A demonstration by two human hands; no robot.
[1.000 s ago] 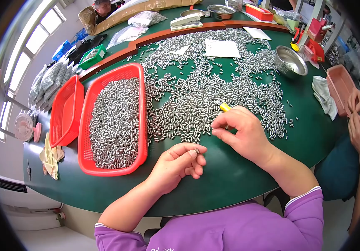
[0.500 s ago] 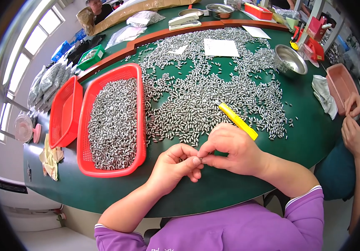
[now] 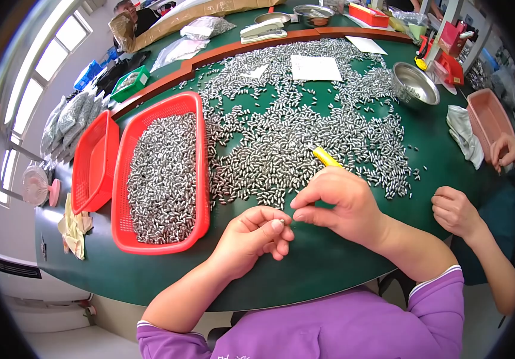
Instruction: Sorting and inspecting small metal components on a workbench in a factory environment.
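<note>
Near the table's front edge, my left hand (image 3: pixel 251 239) is closed, thumb against forefinger, on a small silvery metal piece (image 3: pixel 282 222) that is mostly hidden. Just to its right hovers my right hand (image 3: pixel 344 206), thumb and forefinger apart with nothing visible between them. Beyond both hands spreads a wide layer of small silvery, bullet-shaped metal pieces (image 3: pixel 275 152). A yellow utility knife (image 3: pixel 327 158) lies on those pieces, partly behind my right hand. To the left stands a red plastic basket (image 3: pixel 202 161) holding many of the same pieces.
An empty red basket (image 3: pixel 93 179) leans beside the full one. A steel bowl (image 3: pixel 416 84) stands at the right, near a pink tray (image 3: pixel 489 113) and white cloth (image 3: pixel 465 134). A co-worker's hand (image 3: pixel 456 210) is close at the right. A wooden strip (image 3: pixel 233 48) borders the back.
My right hand has drawn slightly up and away from my left, its thumb and forefinger parting. The co-worker's hands have separated, one coming nearer along the table edge.
</note>
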